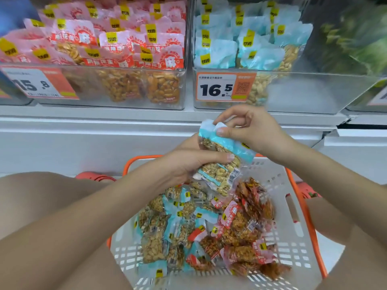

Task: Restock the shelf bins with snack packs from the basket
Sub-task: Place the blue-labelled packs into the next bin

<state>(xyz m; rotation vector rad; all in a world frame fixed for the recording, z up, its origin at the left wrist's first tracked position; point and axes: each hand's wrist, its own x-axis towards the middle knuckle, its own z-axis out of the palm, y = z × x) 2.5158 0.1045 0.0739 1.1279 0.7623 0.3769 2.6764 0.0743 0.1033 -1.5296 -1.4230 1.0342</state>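
Below shelf bins (188,88), both hands (left (184,162), right (249,130)) grip blue packs (219,164)

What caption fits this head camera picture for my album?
Both hands, left hand and right hand, hold blue snack packs over the basket.

Both hands hold blue-topped peanut packs above the basket.

The left hand (188,164) grips a bunch of blue packs (222,170); the right hand (249,130) pinches their top edge. Below, the white basket (293,248) holds mixed blue and red packs (247,225). Behind stand the red-pack bin (125,88) and blue-pack bin (303,93).
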